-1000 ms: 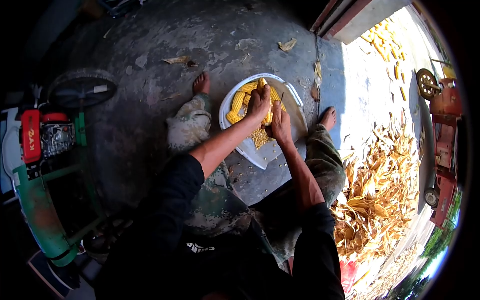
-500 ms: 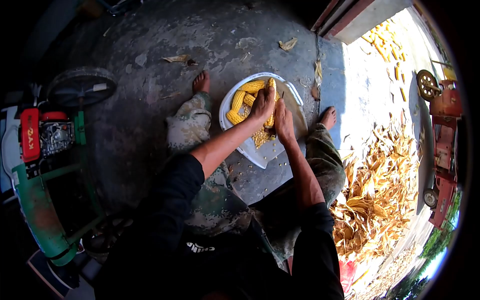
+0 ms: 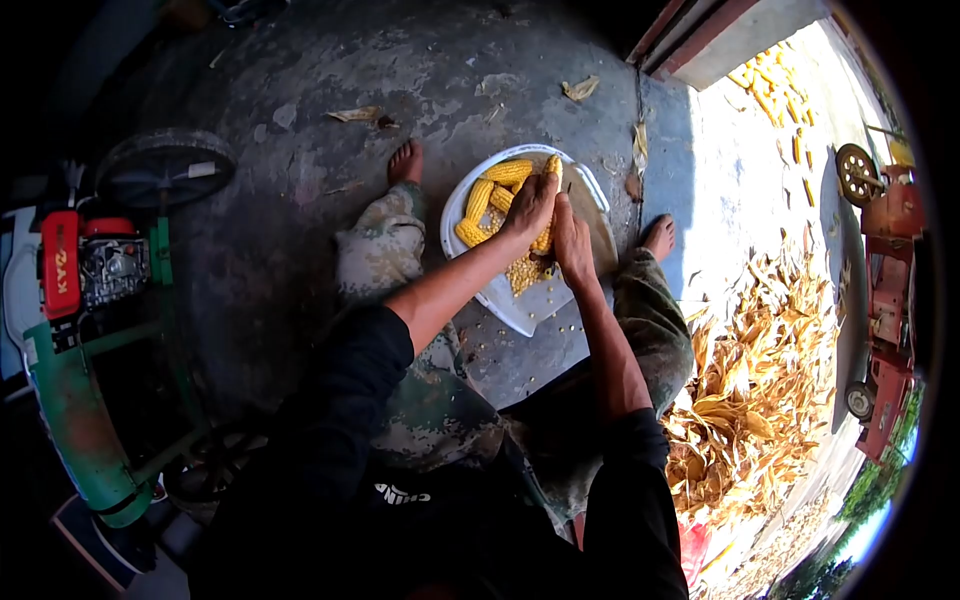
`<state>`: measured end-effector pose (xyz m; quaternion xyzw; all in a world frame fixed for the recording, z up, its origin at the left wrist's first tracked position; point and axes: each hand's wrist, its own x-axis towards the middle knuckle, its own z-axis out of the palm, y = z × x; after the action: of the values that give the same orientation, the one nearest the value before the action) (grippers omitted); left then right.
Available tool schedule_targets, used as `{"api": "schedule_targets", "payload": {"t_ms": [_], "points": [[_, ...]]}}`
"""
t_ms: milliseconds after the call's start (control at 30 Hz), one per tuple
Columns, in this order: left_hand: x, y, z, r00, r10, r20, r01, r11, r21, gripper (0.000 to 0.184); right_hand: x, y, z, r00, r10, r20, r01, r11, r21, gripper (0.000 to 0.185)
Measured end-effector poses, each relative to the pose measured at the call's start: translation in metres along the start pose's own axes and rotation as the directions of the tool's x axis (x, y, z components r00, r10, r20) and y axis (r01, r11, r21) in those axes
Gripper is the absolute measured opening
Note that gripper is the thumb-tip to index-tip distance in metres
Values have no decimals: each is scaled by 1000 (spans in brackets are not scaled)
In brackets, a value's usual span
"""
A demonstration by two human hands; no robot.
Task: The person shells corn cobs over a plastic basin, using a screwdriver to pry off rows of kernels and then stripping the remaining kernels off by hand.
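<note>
My left hand (image 3: 531,207) is wrapped round a yellow corn cob (image 3: 554,166), whose tip sticks out above the fingers. Close on its right, my right hand (image 3: 572,238) is closed beside a thin dark pointed thing (image 3: 569,187); what exactly its fingers hold is hidden. Both hands are over a round white basin (image 3: 483,167) on the floor between my feet. Several yellow cobs (image 3: 478,200) lie in the basin's left part, with loose kernels (image 3: 522,274) near its lower side.
A green machine with a red engine (image 3: 62,262) stands at the left, near a wheel (image 3: 165,172). Dry husks (image 3: 745,390) are heaped at the right. More cobs (image 3: 775,85) lie outside at the upper right, and a red vehicle (image 3: 890,300) stands at the far right.
The cob in my left hand has turned more upright and moved slightly right. My right hand has shifted a little up and right. More cobs in the basin are uncovered.
</note>
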<state>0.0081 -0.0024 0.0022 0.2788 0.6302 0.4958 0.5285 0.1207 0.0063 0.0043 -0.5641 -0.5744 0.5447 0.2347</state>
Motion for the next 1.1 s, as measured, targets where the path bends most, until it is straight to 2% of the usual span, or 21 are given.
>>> {"api": "schedule_targets", "payload": {"t_ms": [33, 100, 233, 267, 300, 333, 400, 433, 467, 533, 600, 667, 733, 800, 867, 900, 967, 1100], "points": [[0, 1, 0, 1000, 0, 0, 0, 1000, 1, 69, -2, 0, 0, 1000, 0, 0, 0, 1000, 1, 70], [-1, 4, 1, 998, 65, -20, -64, 996, 54, 71, -7, 3, 0, 990, -137, -33, 138, 990, 23, 59], [-7, 14, 1, 998, 36, -59, -33, 998, 48, 73, -8, -3, -3, 988, -154, 11, 154, 988, 25, 52], [-8, 18, 0, 997, -20, -71, 19, 1000, -19, 74, -12, -9, -3, 997, -3, 76, -14, 976, 217, 54], [-8, 22, -1, 994, -77, -80, 70, 994, -88, 75, -17, -20, -3, 977, 134, 168, -190, 903, 386, 56], [-7, 24, -2, 994, -76, -82, 69, 994, -88, 75, -22, -29, -3, 976, 132, 170, -190, 903, 385, 56], [-3, 29, -5, 973, -190, -128, 166, 969, -181, 76, -30, -40, 0, 989, 82, 120, -118, 937, 328, 62], [7, 18, -9, 977, -178, -119, 163, 978, -128, 77, -30, -37, 0, 986, 97, 139, -125, 970, 211, 70], [12, 6, -9, 976, -179, -122, 163, 978, -130, 77, -26, -27, 4, 985, 97, 142, -125, 970, 209, 70], [11, 1, -6, 990, -103, -93, 85, 980, -182, 73, -23, -25, 14, 999, 13, 32, -12, 999, -52, 72], [8, 4, -5, 988, -123, -94, 108, 983, -147, 74, -26, -25, 16, 998, 63, -10, -63, 997, -50, 75], [3, 12, -3, 971, -135, -198, 129, 991, -42, 74, -24, -27, 16, 981, -169, -91, 159, 981, -115, 74], [4, 10, -6, 979, -134, -157, 126, 990, -56, 75, -20, -21, 15, 985, -154, -74, 146, 983, -109, 72], [8, 3, -8, 982, -67, -177, 86, 991, 98, 78, -17, -12, 13, 989, -139, -57, 133, 986, -105, 70], [9, 0, -7, 980, -110, -168, 119, 992, 46, 77, -14, -1, 11, 998, -5, 55, 6, 1000, -21, 67], [7, 0, -7, 976, -152, -157, 154, 988, -6, 75, -17, -7, 9, 999, -4, 54, 5, 1000, -20, 67], [7, 2, -7, 982, -128, -135, 125, 992, -31, 75, -23, -19, 5, 983, 123, 139, -145, 976, 162, 68], [7, 11, -3, 981, -118, -157, 98, 986, -132, 75, -25, -24, 4, 993, 25, 116, -56, 961, 272, 70]]}}
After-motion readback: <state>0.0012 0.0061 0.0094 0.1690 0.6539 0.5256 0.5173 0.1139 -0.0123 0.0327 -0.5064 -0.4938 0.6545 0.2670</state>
